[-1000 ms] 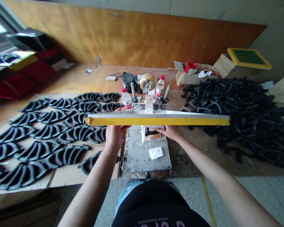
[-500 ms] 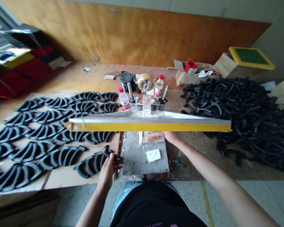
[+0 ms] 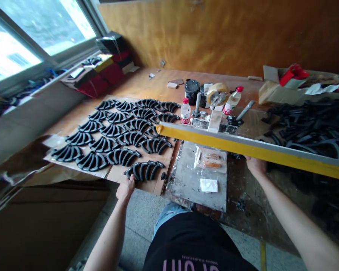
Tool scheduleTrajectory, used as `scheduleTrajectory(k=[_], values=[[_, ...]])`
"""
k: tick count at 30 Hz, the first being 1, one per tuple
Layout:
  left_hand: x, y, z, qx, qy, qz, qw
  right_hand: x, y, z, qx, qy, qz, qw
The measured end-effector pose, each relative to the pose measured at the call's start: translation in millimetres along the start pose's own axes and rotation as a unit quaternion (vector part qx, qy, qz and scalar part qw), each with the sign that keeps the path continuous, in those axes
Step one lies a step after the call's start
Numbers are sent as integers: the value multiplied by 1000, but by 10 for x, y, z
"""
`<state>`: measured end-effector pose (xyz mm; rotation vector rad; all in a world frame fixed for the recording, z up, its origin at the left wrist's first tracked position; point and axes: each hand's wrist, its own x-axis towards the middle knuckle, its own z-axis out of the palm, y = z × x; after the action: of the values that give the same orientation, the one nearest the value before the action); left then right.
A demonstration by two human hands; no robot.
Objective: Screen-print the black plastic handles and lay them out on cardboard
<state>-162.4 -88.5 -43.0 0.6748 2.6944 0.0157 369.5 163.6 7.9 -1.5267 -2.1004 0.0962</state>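
Left hand (image 3: 125, 188) at black handles (image 3: 142, 171), right hand (image 3: 255, 165) by yellow-edged frame (image 3: 214, 142).
From where I stand: left fingers curled, thumb at the near row's left end, on cardboard (image 3: 156, 184); can't tell if gripping. Right fingertips hidden, opening and hold can't tell. Open carton (image 3: 275, 96) holds red item (image 3: 293, 75), white paper (image 3: 319, 89). Red-capped bottle (image 3: 234, 99) has pale liquid; black tub (image 3: 192, 88), contents not visible.
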Motion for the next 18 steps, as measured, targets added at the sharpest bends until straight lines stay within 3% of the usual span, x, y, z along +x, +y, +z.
scheduleTrajectory(k=[4, 11, 18], values=[[64, 14, 9, 16, -20, -10, 1000, -215, -74, 97, 6, -2, -21, 1000], [-58, -14, 15, 5, -16, -17, 1000, -332, -874, 351, 43, -73, -204, 975], [-154, -103, 86, -23, -14, -11, 1000, -284, -1091, 308, -43, -85, -213, 972]])
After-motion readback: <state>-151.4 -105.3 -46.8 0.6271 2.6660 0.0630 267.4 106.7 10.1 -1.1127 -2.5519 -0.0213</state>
